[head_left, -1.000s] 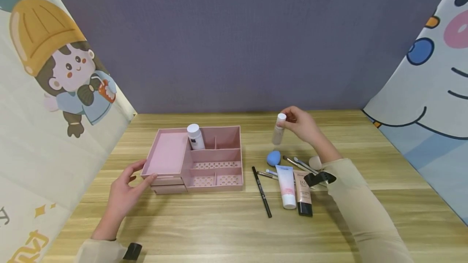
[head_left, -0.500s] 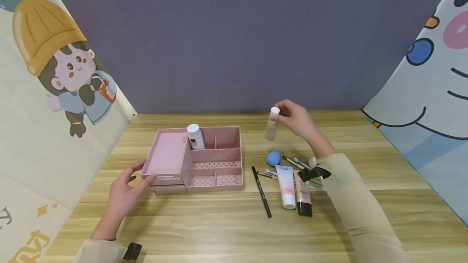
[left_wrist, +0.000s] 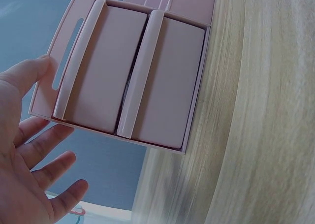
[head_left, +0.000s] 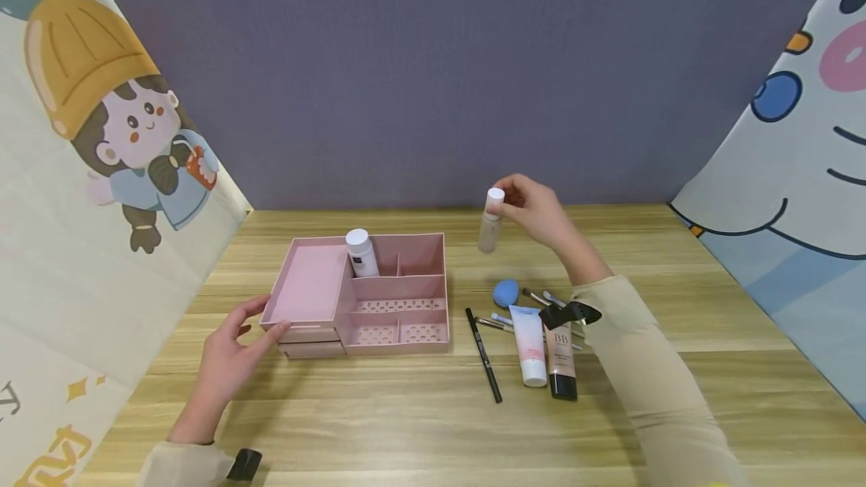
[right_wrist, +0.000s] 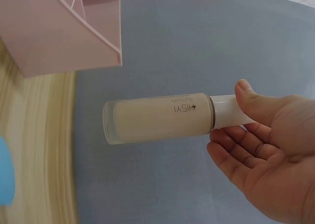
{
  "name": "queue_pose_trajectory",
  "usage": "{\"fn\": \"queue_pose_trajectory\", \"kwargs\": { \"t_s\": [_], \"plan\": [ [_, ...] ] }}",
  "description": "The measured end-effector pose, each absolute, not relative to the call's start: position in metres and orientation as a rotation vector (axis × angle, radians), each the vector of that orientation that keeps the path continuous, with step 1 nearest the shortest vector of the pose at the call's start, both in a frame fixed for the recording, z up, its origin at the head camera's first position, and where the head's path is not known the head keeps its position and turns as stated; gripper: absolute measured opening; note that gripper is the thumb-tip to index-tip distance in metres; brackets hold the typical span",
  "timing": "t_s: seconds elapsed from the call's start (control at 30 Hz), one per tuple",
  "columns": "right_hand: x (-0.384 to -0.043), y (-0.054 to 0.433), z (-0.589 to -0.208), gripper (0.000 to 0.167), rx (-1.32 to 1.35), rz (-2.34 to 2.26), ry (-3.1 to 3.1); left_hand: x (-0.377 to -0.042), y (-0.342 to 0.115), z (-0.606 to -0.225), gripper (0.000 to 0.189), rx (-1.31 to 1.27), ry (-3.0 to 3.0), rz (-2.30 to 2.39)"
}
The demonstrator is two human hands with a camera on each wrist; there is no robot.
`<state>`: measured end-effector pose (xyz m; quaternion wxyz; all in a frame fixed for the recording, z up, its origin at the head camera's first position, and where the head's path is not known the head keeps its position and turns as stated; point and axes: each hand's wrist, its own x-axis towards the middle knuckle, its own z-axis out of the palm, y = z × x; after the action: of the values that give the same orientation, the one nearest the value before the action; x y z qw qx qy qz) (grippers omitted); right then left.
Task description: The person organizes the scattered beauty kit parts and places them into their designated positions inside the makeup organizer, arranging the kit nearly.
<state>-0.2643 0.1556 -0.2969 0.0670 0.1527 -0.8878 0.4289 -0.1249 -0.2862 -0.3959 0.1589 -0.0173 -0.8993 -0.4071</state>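
Note:
My right hand (head_left: 541,218) pinches the white cap of a frosted foundation bottle (head_left: 490,230) between thumb and fingers. It hangs upright above the back of the table, to the right of a pink makeup organizer (head_left: 319,284). Seen from the right wrist, the bottle (right_wrist: 160,119) has small lettering and beige contents. My left hand (head_left: 232,359) holds the organizer's front left corner. The left wrist view has its thumb on the front by the top slot and fingertips at the side, over two shut drawers (left_wrist: 106,69). A white-capped bottle (head_left: 362,255) leans in the organizer's back left compartment.
Right of the organizer lie a black pencil (head_left: 483,355), a blue makeup sponge (head_left: 505,293), a white-and-pink tube (head_left: 530,344), a BB cream tube (head_left: 561,363) and several makeup brushes (head_left: 497,325). A grey-blue partition (head_left: 433,81) rises behind the table.
My right hand has carried the foundation bottle left and slightly up, toward the organizer. The left hand and the organizer stay where they were.

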Motion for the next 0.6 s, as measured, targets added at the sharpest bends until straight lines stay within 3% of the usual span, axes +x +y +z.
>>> {"fn": "queue_pose_trajectory", "kwargs": {
  "t_s": [0.6],
  "plan": [
    [-0.265,0.123,-0.288,0.033,0.498,1.436,-2.597,-0.123,-0.285,-0.395,0.052,-0.048,-2.570,-1.176]
  ]
}}
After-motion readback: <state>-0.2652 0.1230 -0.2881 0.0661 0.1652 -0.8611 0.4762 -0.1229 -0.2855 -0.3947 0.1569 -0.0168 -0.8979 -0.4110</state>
